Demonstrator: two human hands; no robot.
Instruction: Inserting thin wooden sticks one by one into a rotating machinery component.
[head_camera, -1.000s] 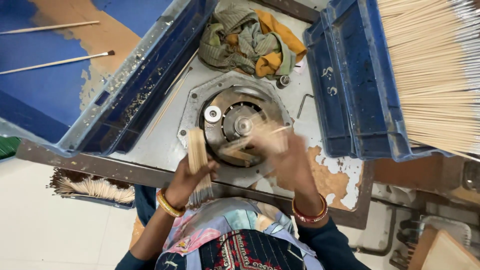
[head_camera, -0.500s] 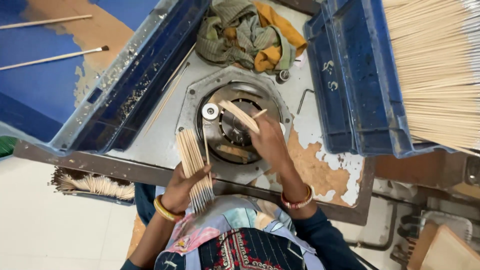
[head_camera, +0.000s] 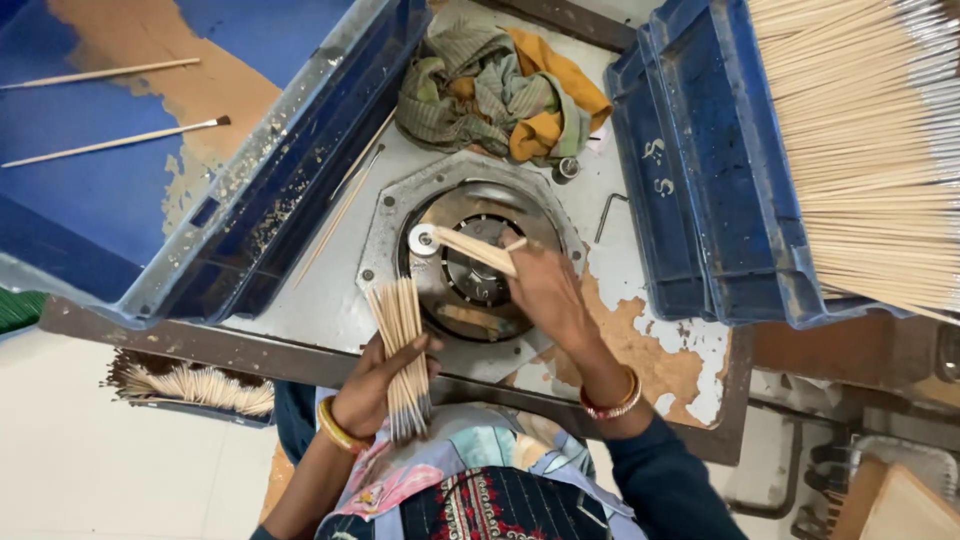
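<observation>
The left hand (head_camera: 375, 385) is clamping a bundle of thin sticks (head_camera: 402, 350) at the counter's (head_camera: 330, 300) near edge. The right hand (head_camera: 548, 295) is pinching a few sticks (head_camera: 478, 250) onto the round metal machine (head_camera: 470, 255), seemingly feeding them in.

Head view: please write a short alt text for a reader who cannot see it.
A person's right hand feeds thin sticks into a round metal machine, while the left hand holds a bundle of sticks. Blue trays stand at both sides.
</observation>
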